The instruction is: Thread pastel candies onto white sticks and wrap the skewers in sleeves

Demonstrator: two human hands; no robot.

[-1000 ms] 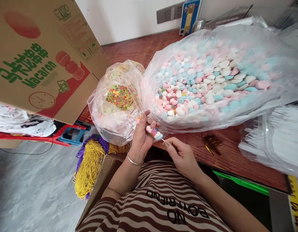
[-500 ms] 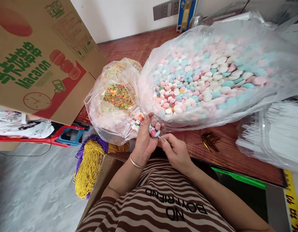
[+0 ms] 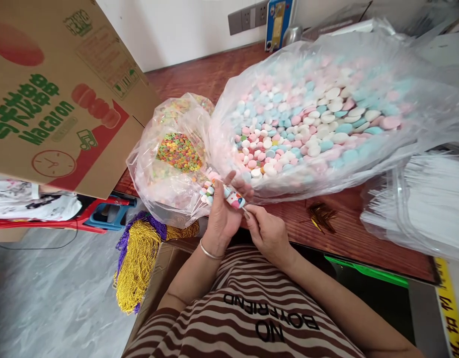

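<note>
Across the palm of my left hand [image 3: 225,214] lies a candy skewer [image 3: 235,200], a short stack of coloured pieces on a thin white stick. My left thumb rests over it and the fingers are loosely bent. More small pink, white and blue candies [image 3: 207,191] stick out on the far side of my left thumb; how they are joined is unclear. My right hand [image 3: 269,229] pinches the lower end of the skewer's stick between thumb and forefinger. Behind the hands stand a clear bag of small coloured candy rings [image 3: 179,151] and a large bag of pastel candy discs [image 3: 311,132].
A bundle of white sticks [image 3: 430,199] in plastic lies right on the wooden table [image 3: 348,211], near gold twist ties [image 3: 322,218]. A printed carton [image 3: 65,99] stands left. Gold and purple bead strings [image 3: 138,263] hang over an open box [image 3: 157,271] below.
The fingers of my left hand have loosened and straightened, so more of the candy skewer shows. My right hand still pinches its stick. The camera view has shifted slightly.
</note>
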